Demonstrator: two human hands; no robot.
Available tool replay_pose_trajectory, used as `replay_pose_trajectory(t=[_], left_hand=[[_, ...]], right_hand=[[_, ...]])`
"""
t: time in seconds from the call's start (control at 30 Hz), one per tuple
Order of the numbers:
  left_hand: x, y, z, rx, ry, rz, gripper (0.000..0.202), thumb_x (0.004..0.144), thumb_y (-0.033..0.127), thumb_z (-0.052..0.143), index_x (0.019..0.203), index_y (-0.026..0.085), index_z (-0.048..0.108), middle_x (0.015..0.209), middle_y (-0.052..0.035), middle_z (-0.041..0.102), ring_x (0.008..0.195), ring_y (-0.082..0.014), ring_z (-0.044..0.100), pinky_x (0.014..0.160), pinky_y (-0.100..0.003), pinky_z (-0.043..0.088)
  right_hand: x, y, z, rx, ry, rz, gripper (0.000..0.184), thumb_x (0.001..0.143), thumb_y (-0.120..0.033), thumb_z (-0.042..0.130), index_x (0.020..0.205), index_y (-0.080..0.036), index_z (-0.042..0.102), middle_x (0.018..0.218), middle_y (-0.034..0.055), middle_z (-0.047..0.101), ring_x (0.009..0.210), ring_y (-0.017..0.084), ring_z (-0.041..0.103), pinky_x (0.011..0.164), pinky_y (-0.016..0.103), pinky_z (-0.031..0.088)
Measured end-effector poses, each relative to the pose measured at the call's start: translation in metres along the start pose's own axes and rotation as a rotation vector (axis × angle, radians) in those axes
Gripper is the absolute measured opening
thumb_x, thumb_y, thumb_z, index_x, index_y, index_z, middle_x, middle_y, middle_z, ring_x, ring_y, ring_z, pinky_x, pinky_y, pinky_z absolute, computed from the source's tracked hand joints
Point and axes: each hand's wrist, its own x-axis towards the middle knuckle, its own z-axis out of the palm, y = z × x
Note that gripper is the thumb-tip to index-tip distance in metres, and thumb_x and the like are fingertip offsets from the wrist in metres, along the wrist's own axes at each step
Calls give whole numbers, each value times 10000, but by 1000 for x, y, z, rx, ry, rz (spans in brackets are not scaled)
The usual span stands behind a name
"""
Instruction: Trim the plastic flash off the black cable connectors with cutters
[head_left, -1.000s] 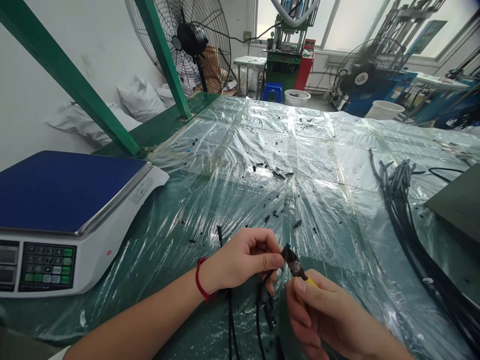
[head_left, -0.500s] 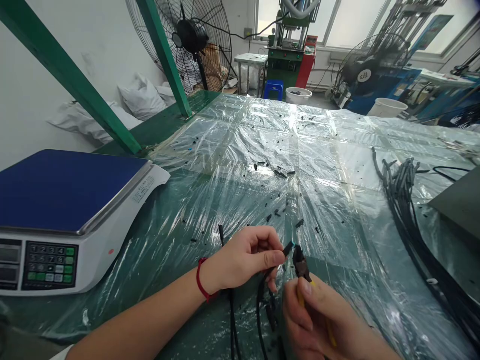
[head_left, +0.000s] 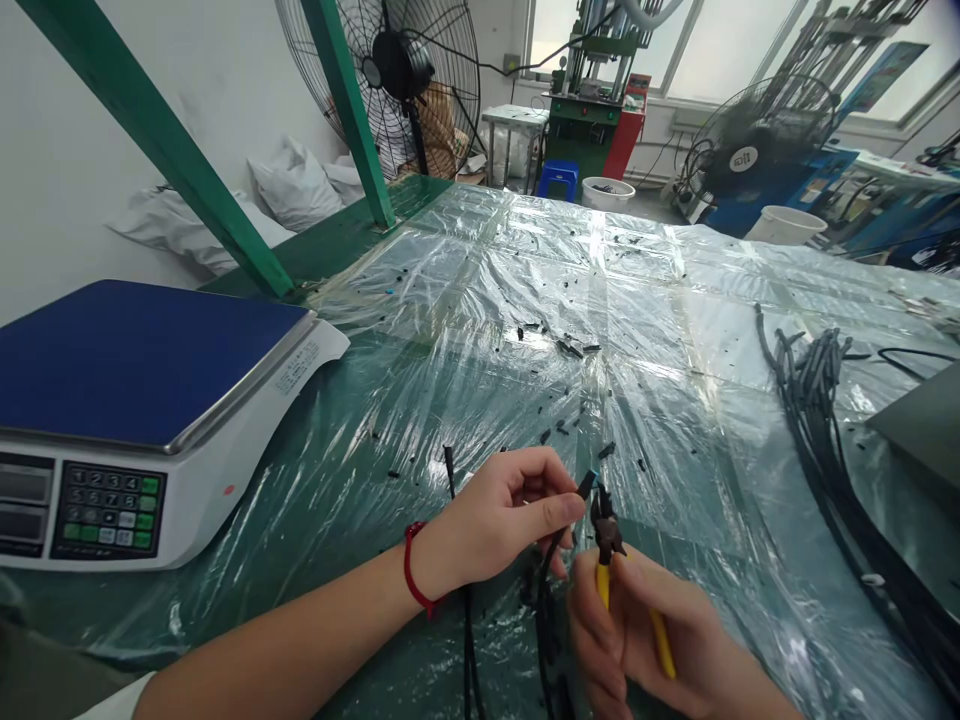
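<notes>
Black cable [head_left: 546, 560] pinched near its end between thumb and forefinger of left hand [head_left: 501, 520]; tip with small blue end [head_left: 590, 482] poking out just past the fingertips, low centre of view, just above the table. Rest of cable dropping down from the fist toward the near table edge, alongside a few more black cables [head_left: 466, 650].

Right hand [head_left: 645, 640] clenched around yellow handles of small cutters [head_left: 607, 545]. Dark cutter head pointing up, just beside the cable tip; touching or not, cannot tell. Cutter blades too small to judge open or closed.

Red cord bracelet [head_left: 415, 575] on left wrist.

Table [head_left: 352, 250] green, covered in wrinkled clear plastic sheet [head_left: 525, 300]. Small black offcuts [head_left: 570, 348] scattered over the sheet, thickest beyond the hands near the table middle.

Left side: white weighing scale [head_left: 135, 420] with blue platform and keypad facing the near edge, well apart from the hands.

Right side: bundle of dark cables [head_left: 825, 430] lying along the sheet, running toward the near right corner.

Green slanted frame beams [head_left: 157, 150] rising from the far left of table. Big black fan [head_left: 405, 80] behind them; second fan [head_left: 750, 150] far right. White bags [head_left: 292, 190] against the wall. Green machine [head_left: 592, 110] and white buckets [head_left: 787, 225] at back.
</notes>
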Motion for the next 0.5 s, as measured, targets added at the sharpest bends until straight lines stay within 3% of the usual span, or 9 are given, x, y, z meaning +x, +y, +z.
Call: replay_pose_trajectory(t=[0.23, 0.5], left_hand=[[0, -1, -2, -22, -8, 2, 248, 904, 321, 736, 850, 154, 561, 647, 16, 634, 537, -113, 657, 519, -187, 537], [-2, -4, -2, -105, -69, 36, 240, 928, 321, 718, 871, 160, 549, 686, -9, 672, 547, -117, 658, 560, -218, 551]], right_hand=[[-2, 4, 0, -59, 3, -17, 436, 975, -461, 532, 784, -84, 641, 570, 71, 597, 492, 134, 588, 492, 211, 482], [-3, -1, 0, -33, -7, -40, 442, 976, -466, 492, 784, -95, 636, 559, 58, 575, 474, 132, 566, 483, 222, 491]])
